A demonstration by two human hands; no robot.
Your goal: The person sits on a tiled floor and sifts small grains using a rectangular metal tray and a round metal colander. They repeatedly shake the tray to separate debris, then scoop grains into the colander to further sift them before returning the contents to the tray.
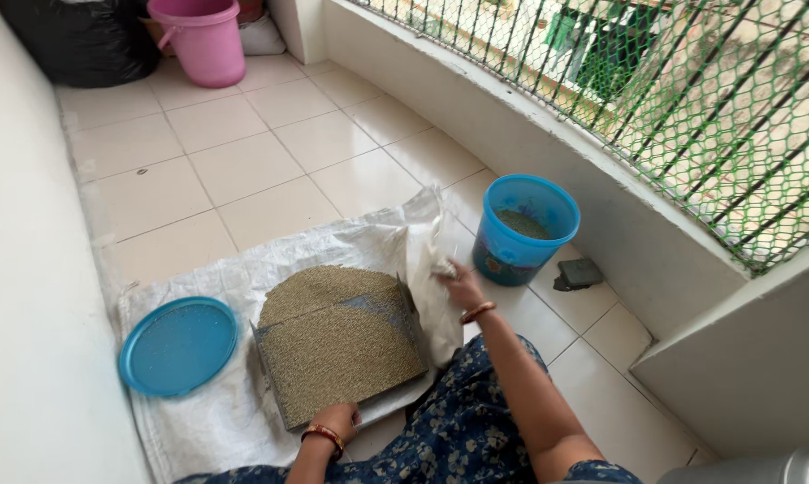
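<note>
The grain (337, 336) lay heaped on a flat metal tray (395, 387) that rested on a white woven sack (216, 421) spread over the tiled floor (243, 152), right in front of the seated person. The left hand (337, 419) was closed on the near edge of the tray, fingers curled over the rim. The right hand (458, 285) was shut on a bunched fold of the sack at the tray's far right corner, lifting it up off the floor.

The likeliest mishap, as it looked, was a spill. The pile rose well above the tray's low rim and ran past its far edge onto the sack, so a tilt from the left hand could have sent grain sliding off. A pull on the sack could also have tugged the cloth under the tray and scattered what lay loose on it, and anything that rolled onto bare tile would have been hard to gather. The blue bucket (523, 231), standing just beyond the right hand, sat close enough to be knocked.

The grain was small, dry and greenish-tan, even in colour. It formed a rounded mound, with a darker bare strip of tray showing across the middle right. More of it part-filled the bucket. A blue lid (178, 345) lay on the sack to the left of the tray.
</note>
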